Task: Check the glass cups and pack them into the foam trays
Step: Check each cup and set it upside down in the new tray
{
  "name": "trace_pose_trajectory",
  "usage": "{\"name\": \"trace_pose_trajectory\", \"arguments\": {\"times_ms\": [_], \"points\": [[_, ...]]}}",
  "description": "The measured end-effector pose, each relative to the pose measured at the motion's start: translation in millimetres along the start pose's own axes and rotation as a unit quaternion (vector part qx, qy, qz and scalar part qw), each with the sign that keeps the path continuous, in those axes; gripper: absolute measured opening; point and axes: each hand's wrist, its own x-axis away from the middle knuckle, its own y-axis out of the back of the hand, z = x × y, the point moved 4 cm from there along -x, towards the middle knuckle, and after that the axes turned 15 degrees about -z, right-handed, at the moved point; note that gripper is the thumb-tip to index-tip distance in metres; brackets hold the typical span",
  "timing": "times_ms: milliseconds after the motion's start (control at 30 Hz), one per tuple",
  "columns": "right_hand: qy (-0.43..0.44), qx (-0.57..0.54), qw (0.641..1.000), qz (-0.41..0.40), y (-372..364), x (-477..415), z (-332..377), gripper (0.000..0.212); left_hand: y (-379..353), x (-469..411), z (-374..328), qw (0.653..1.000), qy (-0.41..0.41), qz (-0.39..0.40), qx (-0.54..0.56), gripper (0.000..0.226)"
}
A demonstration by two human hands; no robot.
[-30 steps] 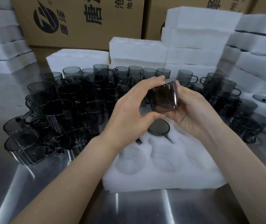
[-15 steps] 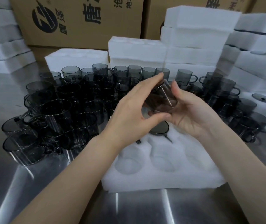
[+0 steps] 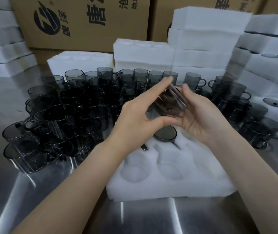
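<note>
**Cup check at the packing table**

Standing by the bench here. Far left there's a pile of white foam slabs point(image 3: 4, 51) on the steel table point(image 3: 25, 191), with brown printed boxes point(image 3: 87, 36) behind them. Next over is a big huddle of smoky grey cups point(image 3: 62, 119), standing on the table and packed tight against each other, handles every which way.

In the middle, the person's left hand point(image 3: 140, 119) has one cup point(image 3: 167, 105) pinched, fingers stretched over its top and thumb tucked underneath. The cup is up in the air above the back of the tray point(image 3: 177, 188), tipped over sideways. It's blurry, so I can't make out the handle.

The right hand point(image 3: 200, 119) is palm-up just beside the left, fingers curled under the cup and thumb up against its side. So both hands have hold of it.

The tray lies flat on the table right in front of the person, its front pockets showing plain white foam. A round dark glass piece point(image 3: 165, 135) sits in a back pocket just under the hands. Cup or lid, can't tell.

On the right, the right-side cups point(image 3: 253, 119) stand beside the tray. Tall foam stacks point(image 3: 207, 39) rise behind them. At the far right edge a few dark round lids point(image 3: 273, 104) lie in white foam.
</note>
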Motion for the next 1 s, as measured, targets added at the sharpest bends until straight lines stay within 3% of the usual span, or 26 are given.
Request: {"name": "trace_pose_trajectory", "arguments": {"times_ms": [67,167,333,467,600,733,867,1000], "points": [[0.040,0.034,0.999,-0.007,-2,2,2,0.047,4,-2,3,0.996,0.063,-0.039,0.053,0.078],[0.179,0.105,0.978,-0.002,-4,7,9,0.044,10,-6,10,0.982,0.128,-0.089,0.110,0.073],[0.361,0.256,0.894,0.071,-14,20,11,0.069,15,-9,16,0.950,0.200,-0.139,0.195,0.066],[0.442,0.323,0.836,0.033,-15,19,13,0.068,12,-9,16,0.951,0.216,-0.123,0.181,0.051],[0.473,0.359,0.804,0.013,-14,21,14,0.062,12,-9,20,0.952,0.227,-0.119,0.167,0.032],[0.490,0.397,0.776,0.001,-18,25,16,0.060,12,-8,25,0.945,0.254,-0.127,0.158,0.029],[0.492,0.390,0.778,-0.013,-19,29,18,0.054,12,-8,24,0.944,0.259,-0.140,0.148,0.030],[0.436,0.326,0.838,-0.040,-16,29,21,0.050,12,-7,24,0.947,0.255,-0.147,0.131,0.033]]}}
